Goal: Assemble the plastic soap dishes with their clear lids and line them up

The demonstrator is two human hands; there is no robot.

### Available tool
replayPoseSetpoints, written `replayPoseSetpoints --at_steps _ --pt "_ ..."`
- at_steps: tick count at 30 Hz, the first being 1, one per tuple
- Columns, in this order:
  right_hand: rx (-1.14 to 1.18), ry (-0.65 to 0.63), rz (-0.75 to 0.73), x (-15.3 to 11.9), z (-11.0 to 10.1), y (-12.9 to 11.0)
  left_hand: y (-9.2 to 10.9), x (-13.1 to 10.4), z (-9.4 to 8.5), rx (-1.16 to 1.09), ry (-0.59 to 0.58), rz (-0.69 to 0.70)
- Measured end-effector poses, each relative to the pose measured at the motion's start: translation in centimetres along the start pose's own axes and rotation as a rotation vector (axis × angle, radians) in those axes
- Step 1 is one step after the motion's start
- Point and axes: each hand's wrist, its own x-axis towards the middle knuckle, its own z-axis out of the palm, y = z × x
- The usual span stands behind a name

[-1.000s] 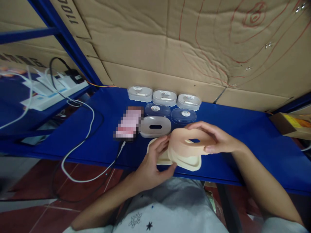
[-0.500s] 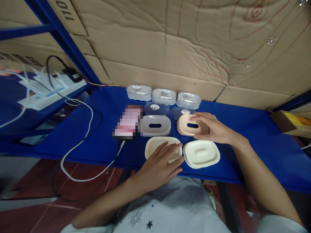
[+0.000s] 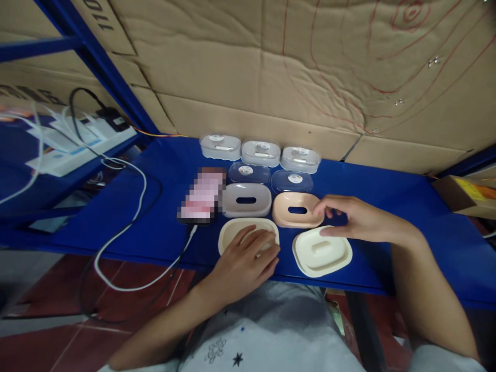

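Fingers stretched out, my left hand (image 3: 248, 258) lies over the left cream oval dish (image 3: 227, 232) and covers much of it. My right hand (image 3: 349, 217) is open, its fingertips at the right rim of a peach oval dish (image 3: 279, 213) with a slot in its base. The right thumb stands apart, over the back edge of a cream oval piece (image 3: 323, 253) with a raised middle. Beside the peach dish sits a grey slotted dish (image 3: 258, 205). Behind these two lie clear lids, a left one (image 3: 258, 173) and a right one (image 3: 287, 183), each with a round sticker.
Three lidded grey boxes, left (image 3: 220, 150), middle (image 3: 261, 155) and right (image 3: 300, 161), line the back against cardboard (image 3: 232, 77). A phone (image 3: 201, 199) with a white cable (image 3: 144, 281) lies left on the blue table (image 3: 372, 196). An open carton (image 3: 461, 199) stands far right.
The peach dish has shifted left and toward me, and my right fingers have slid to its right rim. My left hand and the left cream dish have moved left.
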Motion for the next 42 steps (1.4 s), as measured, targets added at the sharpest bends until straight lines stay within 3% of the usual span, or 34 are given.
replayPoseSetpoints --at_steps 4,8,11,13,15,17,18,20,22,26,33,36,39,41,42 --pt "0.190 -0.314 0.162 -1.0 -0.3 0.0 0.1 0.0 0.1 0.004 0.037 0.022" --pt "0.324 -0.373 0.134 -0.8 0.3 -0.3 0.3 -0.3 0.0 -0.011 0.075 0.075" --pt "0.393 -0.400 0.066 -0.7 0.0 -0.2 0.8 -0.5 0.1 -0.050 0.031 0.202" --pt "0.395 -0.245 0.017 0.0 -0.4 0.6 1.1 -0.5 0.3 -0.072 -0.016 0.257" --pt "0.259 0.133 -0.022 1.4 -0.7 2.4 1.3 -0.4 0.6 -0.062 -0.041 0.251" --pt "-0.048 0.538 -0.016 3.5 -0.8 4.9 1.4 -0.3 0.8 -0.035 -0.047 0.229" --pt "-0.220 0.602 0.013 4.7 -0.8 6.3 1.4 -0.3 0.8 -0.023 -0.051 0.220" --pt "-0.479 0.523 0.119 6.8 -0.8 8.8 1.3 -0.2 0.8 -0.008 -0.057 0.205" --pt "-0.546 0.469 0.154 7.9 -0.8 10.5 1.3 -0.1 0.7 -0.006 -0.063 0.183" --pt "-0.577 0.502 0.201 6.6 -1.0 11.7 1.3 0.0 0.6 -0.039 -0.077 0.162" --pt "-0.645 0.565 0.270 -0.1 -1.7 10.7 1.1 -0.1 0.9 -0.083 -0.106 0.149" --pt "-0.689 0.568 0.269 -0.3 -2.7 9.0 1.1 -0.1 1.0 -0.086 -0.105 0.148" --pt "-0.686 0.548 0.185 4.1 -3.2 5.8 1.1 0.0 1.0 -0.092 -0.117 0.139" --pt "-0.650 0.510 0.099 9.6 -2.8 3.1 1.1 0.0 1.0 -0.097 -0.129 0.132" --pt "-0.576 0.406 0.049 12.8 -2.2 1.7 1.1 0.0 1.0 -0.099 -0.130 0.130"
